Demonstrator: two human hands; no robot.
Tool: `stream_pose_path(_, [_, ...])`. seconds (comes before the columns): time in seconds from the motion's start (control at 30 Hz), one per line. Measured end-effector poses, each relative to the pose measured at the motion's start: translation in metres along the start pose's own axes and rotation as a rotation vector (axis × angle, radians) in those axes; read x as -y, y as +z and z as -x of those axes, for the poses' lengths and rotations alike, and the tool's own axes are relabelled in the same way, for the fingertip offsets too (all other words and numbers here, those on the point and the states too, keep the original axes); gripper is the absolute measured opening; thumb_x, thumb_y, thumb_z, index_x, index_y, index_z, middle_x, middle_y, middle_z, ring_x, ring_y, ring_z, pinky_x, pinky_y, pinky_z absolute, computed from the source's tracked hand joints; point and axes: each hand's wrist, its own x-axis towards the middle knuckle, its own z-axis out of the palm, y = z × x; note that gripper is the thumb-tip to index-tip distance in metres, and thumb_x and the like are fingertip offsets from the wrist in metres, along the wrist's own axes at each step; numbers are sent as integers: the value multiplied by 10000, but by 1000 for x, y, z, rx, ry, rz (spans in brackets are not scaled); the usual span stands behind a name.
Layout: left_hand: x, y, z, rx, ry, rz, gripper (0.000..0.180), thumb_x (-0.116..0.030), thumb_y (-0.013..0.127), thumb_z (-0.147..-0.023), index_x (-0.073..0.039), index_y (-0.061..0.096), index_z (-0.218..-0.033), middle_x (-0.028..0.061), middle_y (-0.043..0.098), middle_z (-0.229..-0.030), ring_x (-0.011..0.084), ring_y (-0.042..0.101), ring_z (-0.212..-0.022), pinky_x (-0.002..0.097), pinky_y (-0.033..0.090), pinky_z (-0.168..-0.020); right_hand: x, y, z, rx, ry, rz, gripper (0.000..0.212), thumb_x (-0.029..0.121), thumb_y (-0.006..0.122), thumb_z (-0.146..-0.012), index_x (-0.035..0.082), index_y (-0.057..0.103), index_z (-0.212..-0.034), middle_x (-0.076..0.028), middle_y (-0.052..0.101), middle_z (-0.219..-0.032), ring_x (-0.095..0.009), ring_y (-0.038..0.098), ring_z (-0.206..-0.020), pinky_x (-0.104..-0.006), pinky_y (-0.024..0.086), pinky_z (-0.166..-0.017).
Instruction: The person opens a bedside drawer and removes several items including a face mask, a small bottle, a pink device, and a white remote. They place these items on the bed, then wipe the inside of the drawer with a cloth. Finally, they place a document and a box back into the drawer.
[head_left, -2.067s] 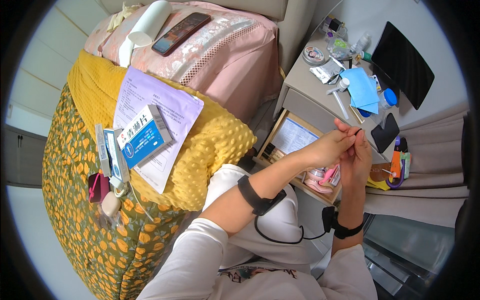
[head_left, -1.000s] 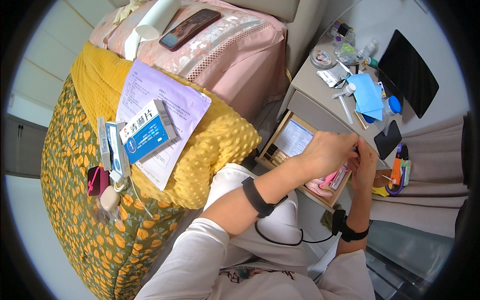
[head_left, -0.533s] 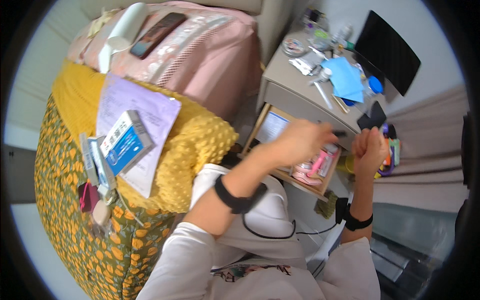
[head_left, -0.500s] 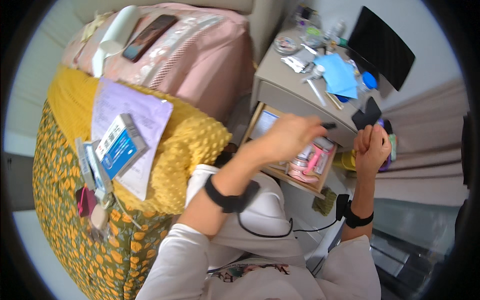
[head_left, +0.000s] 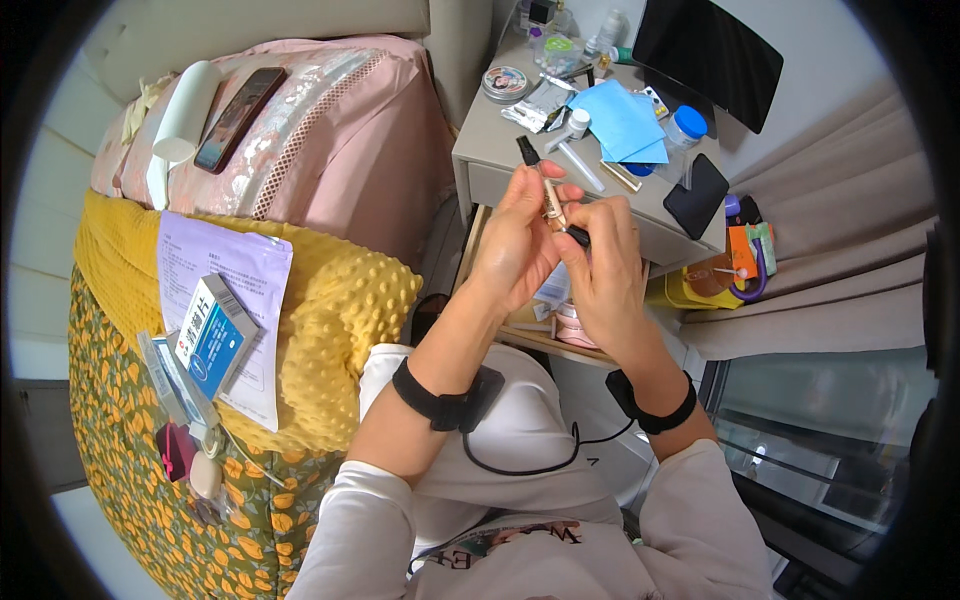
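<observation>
Both hands meet above the open drawer, around a slim beige tube with black ends. My left hand grips its upper part between thumb and fingers, the upper black end sticking out past the fingertips. Lower down, my right hand has its fingers closed at the other black end. Fingers partly cover the tube's middle. Beneath the hands, the drawer holds a pink object and a pale card, mostly hidden by the hands.
The dresser top holds blue sheets, a white bottle, a blue-lidded jar, a phone and a black screen. A medicine box lies on a lilac pouch on the bed to my left.
My hands, apart half a second ago, have come together at the tube. My left hand held something small and dark then. The view has shifted, so the dresser top shows more fully.
</observation>
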Motion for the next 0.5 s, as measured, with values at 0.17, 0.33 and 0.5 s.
stream_pose_path(0.17, [-4,-6,2,15,-115,94,311,-361,355,-996,-101,462,-1128,111,562,-942,202,567,-809,328,508,-716,8,-1,-8,6,-81,111,384,136,706,-746,66,553,-1091,-80,475,-945,-238,483,-856,-346,379,-774])
stream_pose_path(0.33, [-4,1,3,-104,-111,62,331,-379,349,-996,-95,481,-1103,48,493,-773,133,450,-611,244,408,-514,6,3,-10,-69,2,-130,374,148,685,-774,50,549,-1108,-75,501,-967,-198,493,-874,-324,378,-785])
stream_pose_path(0.5, [-8,9,9,113,-201,64,361,-391,347,-995,-65,498,-1026,37,445,-711,73,347,-541,185,264,-422,-6,2,-31,-86,343,-659,336,189,582,-883,9,543,-1165,-68,571,-963,-125,534,-828,-261,440,-717])
